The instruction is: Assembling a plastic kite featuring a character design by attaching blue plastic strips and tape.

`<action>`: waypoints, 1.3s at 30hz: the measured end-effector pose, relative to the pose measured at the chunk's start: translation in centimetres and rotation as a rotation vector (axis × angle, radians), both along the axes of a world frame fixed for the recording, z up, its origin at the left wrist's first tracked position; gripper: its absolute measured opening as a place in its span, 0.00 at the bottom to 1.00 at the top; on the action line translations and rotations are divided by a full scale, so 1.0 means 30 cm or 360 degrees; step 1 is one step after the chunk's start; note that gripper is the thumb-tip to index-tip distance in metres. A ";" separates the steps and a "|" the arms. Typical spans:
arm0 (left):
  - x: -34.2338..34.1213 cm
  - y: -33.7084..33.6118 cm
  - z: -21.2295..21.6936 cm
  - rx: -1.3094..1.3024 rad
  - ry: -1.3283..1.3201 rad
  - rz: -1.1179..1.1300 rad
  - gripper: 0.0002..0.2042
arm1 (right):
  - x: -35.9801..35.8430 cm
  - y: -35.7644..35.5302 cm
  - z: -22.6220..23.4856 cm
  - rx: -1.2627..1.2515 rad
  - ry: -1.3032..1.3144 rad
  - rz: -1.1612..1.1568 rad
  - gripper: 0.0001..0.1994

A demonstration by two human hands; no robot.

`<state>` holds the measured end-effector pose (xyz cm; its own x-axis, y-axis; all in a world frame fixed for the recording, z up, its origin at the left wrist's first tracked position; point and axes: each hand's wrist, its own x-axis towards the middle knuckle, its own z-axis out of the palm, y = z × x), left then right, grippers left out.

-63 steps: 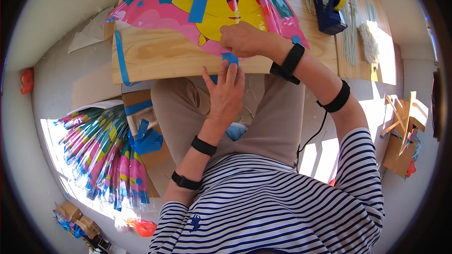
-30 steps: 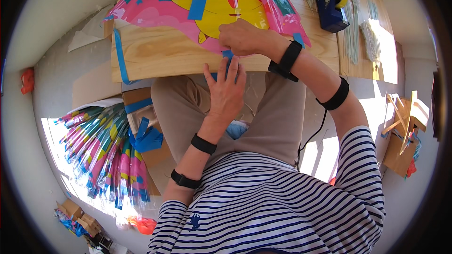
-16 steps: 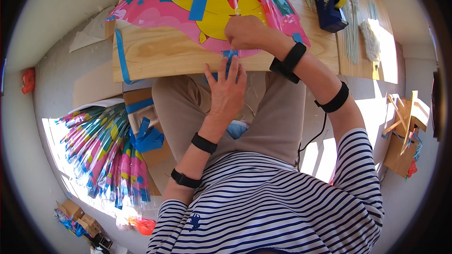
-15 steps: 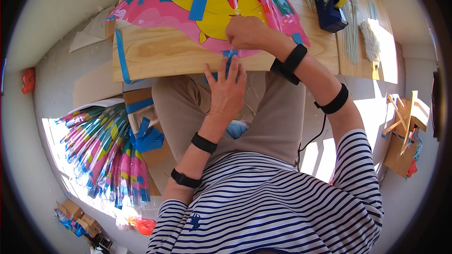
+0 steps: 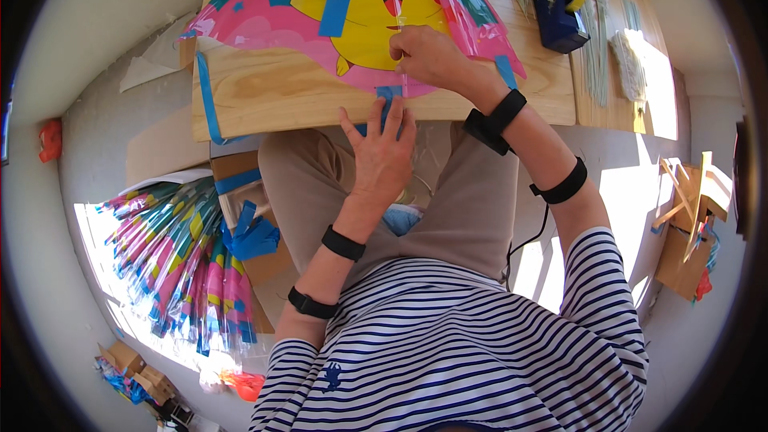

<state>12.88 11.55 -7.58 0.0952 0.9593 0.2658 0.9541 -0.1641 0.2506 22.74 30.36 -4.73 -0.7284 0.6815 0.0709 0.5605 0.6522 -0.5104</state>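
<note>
The right hand (image 5: pixel 432 58), fingers curled, has shifted a little toward three o'clock, uncovering more of a narrow, clear, shiny strip (image 5: pixel 403 83) at the near rim of a glossy pink, teal and yellow plastic sheet (image 5: pixel 372 20) — leaving the worked spot easier to see. Whether its fingertips pinch that strip, I cannot tell. The left hand (image 5: pixel 378 162) stays spread, fingertips on a flat blue band (image 5: pixel 390 93). The smooth, reflective sheet lies at twelve o'clock on a pale, grained wooden table (image 5: pixel 280 100); a boxy navy tape dispenser (image 5: pixel 552 20) sits between one and two.
</note>
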 end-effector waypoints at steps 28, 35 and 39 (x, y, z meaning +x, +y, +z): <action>0.034 -0.006 0.000 -0.0024 -0.0027 0.0071 0.27 | 0.008 -0.038 -0.057 0.0030 -0.0102 -0.0032 0.14; 0.040 -0.010 -0.004 -0.0041 -0.0016 0.0087 0.28 | 0.014 -0.027 -0.050 -0.0005 -0.0160 0.0004 0.14; 0.046 -0.009 -0.004 -0.0026 -0.0008 0.0094 0.27 | 0.010 -0.036 -0.046 -0.0005 -0.0214 -0.0055 0.14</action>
<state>14.25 11.27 -7.70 0.0367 0.9675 0.2503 0.9607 -0.1031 0.2579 23.04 29.27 -6.13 -0.7073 0.7063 -0.0277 0.6460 0.6300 -0.4310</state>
